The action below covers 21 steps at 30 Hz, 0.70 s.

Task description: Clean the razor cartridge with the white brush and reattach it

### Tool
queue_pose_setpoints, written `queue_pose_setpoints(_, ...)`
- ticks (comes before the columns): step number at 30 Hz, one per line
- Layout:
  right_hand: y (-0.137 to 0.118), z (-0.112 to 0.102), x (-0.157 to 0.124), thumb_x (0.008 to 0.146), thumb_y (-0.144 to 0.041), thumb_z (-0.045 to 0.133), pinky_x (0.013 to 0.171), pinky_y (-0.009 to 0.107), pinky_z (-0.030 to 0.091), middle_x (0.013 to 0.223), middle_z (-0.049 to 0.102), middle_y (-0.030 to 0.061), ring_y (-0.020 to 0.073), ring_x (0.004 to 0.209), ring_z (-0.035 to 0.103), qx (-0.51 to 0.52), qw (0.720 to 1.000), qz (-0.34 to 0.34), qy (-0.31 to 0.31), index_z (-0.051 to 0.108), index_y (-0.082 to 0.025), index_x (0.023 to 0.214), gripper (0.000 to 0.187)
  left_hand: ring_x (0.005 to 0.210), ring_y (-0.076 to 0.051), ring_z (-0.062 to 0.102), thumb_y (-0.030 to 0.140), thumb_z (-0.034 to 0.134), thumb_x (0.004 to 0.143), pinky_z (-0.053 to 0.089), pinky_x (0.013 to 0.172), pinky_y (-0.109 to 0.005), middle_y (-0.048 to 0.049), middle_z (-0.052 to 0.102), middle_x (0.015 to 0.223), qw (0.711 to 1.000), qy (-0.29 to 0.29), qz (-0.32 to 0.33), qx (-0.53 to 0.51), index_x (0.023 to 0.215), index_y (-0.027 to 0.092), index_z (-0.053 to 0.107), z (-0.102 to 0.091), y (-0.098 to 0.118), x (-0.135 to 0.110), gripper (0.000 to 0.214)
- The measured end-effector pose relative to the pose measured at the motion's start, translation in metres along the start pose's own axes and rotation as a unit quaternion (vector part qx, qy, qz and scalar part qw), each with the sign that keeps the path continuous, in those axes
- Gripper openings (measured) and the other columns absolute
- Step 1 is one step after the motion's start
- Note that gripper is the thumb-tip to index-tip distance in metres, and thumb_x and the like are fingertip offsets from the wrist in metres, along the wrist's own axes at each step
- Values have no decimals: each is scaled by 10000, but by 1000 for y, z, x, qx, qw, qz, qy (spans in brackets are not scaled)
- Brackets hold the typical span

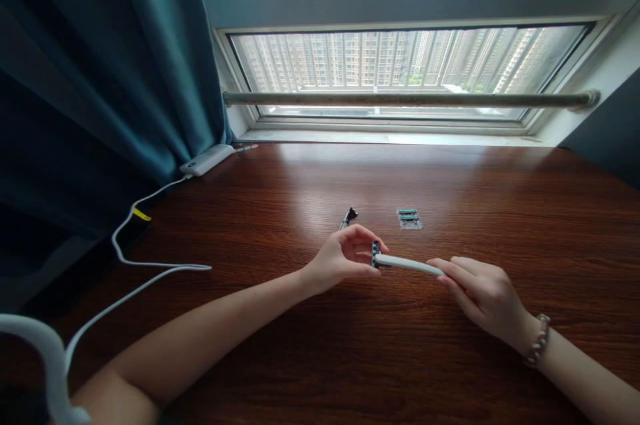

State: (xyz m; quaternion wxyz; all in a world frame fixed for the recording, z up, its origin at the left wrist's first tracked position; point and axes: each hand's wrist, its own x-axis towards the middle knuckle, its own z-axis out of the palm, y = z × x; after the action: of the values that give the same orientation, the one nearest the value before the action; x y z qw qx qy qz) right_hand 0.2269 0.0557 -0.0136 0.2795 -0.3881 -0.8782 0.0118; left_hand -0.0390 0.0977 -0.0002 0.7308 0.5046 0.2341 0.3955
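Observation:
Above the table, a razor with a long white handle (410,264) is held between my two hands. My right hand (485,292) pinches the handle's far end between thumb and fingers. At the other end, the thumb and fingers of my left hand (345,258) close around the edges of the dark razor head (375,254). Just behind my left hand lies a second razor handle (349,216), dark and silver, its lower part hidden by the fingers. A clear blade pack (409,218) with green-striped cartridges rests on the table beyond the white handle.
The brown wooden table (500,198) reaches to a window with a horizontal rail (400,100). At the left are a blue curtain (150,45), a white power strip or box (207,160), a white cable (150,264) and a curved white arm (45,352).

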Motion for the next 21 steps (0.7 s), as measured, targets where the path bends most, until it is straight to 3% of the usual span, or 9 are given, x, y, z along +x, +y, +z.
queue_pose_setpoints(14, 1, -1, -2, 843, -167, 493, 561, 244, 371, 683, 538, 26, 119, 595, 504, -9, 999, 7, 52, 582, -133, 1069, 245, 902, -190, 602, 43, 767, 523, 462, 812, -332, -70, 636, 959, 1000, 7, -17, 0, 874, 127, 559, 0, -1, 1, 416)
queue_pose_setpoints(21, 0, -2, -2, 838, -155, 493, 549, 242, 368, 683, 531, 25, 113, 583, 487, 10, 999, -16, 31, 581, -142, 1081, 259, 946, -204, 587, 46, 745, 566, 460, 823, -351, -99, 629, 996, 1000, -20, 0, 0, 908, 126, 544, 0, -1, 1, 405)
